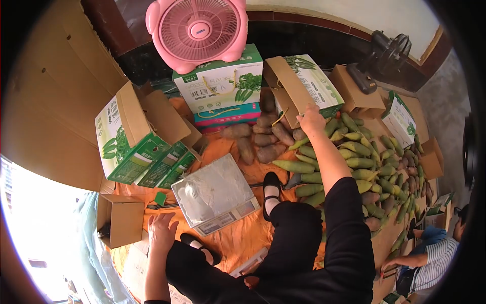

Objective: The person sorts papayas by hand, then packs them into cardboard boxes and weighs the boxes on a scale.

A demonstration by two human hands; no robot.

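Note:
My right hand (312, 120) reaches forward with its fingers closed on the lower edge of an open cardboard box's flap (289, 87). That white and green radish box (315, 81) stands behind the heap of green radishes (357, 149). My left hand (162, 231) is beside my knee, fingers apart, holding nothing. Near it are a small brown carton (121, 219) and a flat digital scale (214, 191) with a silvery platform, which bears no produce. Several reddish-brown root vegetables (271, 153) lie just left of my right hand.
A pink fan (199, 31) sits on a closed radish box (220, 87). Open green and white boxes (136, 141) stand at the left. An orange sheet (234, 238) covers the floor. A person in a striped shirt (436, 263) is at the far right; a black fan (380, 50) rests behind.

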